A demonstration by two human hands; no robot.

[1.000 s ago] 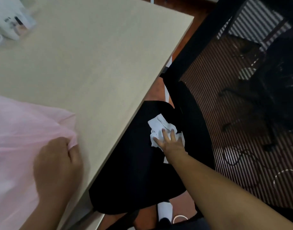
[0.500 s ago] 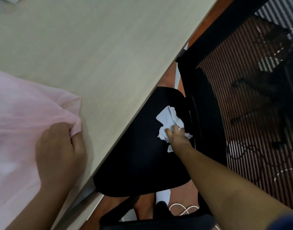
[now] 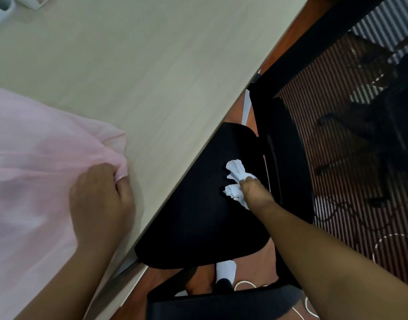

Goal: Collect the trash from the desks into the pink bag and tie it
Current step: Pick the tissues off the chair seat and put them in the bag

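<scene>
Pale wood fills most of the view: it is the tabletop [image 3: 129,72]. On its near left part lies the pink bag [image 3: 36,158], thin and see-through. The left hand [image 3: 99,199] is on the tabletop too. Its fingers [image 3: 110,172] are curled tight and pinch the rim of the bag, close to the tabletop's long edge.

Just past that edge and lower down is a black chair seat [image 3: 198,215], pushed partly under the tabletop. The white paper [image 3: 236,168] is on that seat, off the tabletop, and the right hand [image 3: 253,190] has it.

A second ago that hand lay flat on the paper with its fingers spread. Now they have closed, and the paper is scrunched into a lump with bits poking out. So the grab looks done. I cannot tell if the lump touches the seat or is just above it.

I think the next job is to lift the lump up over the tabletop's edge and drop it in the bag. The left hand may need to pull the bag open first. It is not tied yet.
</scene>
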